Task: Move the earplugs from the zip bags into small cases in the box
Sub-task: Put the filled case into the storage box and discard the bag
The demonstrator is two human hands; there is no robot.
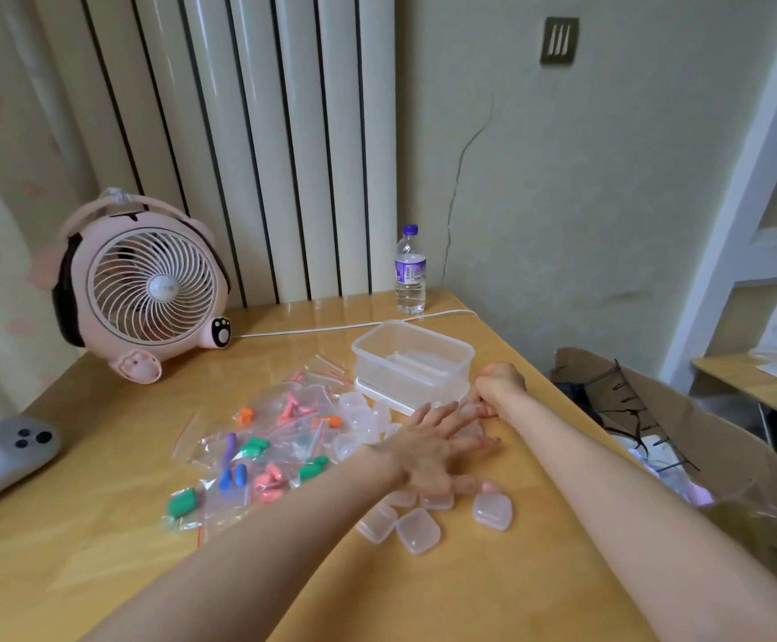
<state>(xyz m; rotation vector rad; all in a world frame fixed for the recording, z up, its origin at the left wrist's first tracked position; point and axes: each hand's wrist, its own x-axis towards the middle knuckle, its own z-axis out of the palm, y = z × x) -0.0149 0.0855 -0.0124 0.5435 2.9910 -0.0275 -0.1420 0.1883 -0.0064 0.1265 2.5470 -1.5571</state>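
Zip bags (256, 451) holding pink, orange, green, blue and purple earplugs lie in a loose heap at the table's middle. Several small clear cases (416, 530) are scattered to the right of the heap and in front of it. A clear plastic box (412, 359) stands open and empty on its lid behind them. My left hand (428, 456) lies flat with spread fingers on top of some cases. My right hand (500, 382) is bent at the wrist by the box's near right corner, its fingers curled downward toward the cases; whatever is under them is hidden.
A pink desk fan (145, 289) stands at the back left, its white cord (354, 324) running behind the box. A water bottle (409, 271) is at the back by the wall. A grey controller (11, 451) lies at the left edge. An open cardboard carton (664, 433) sits off the table's right edge.
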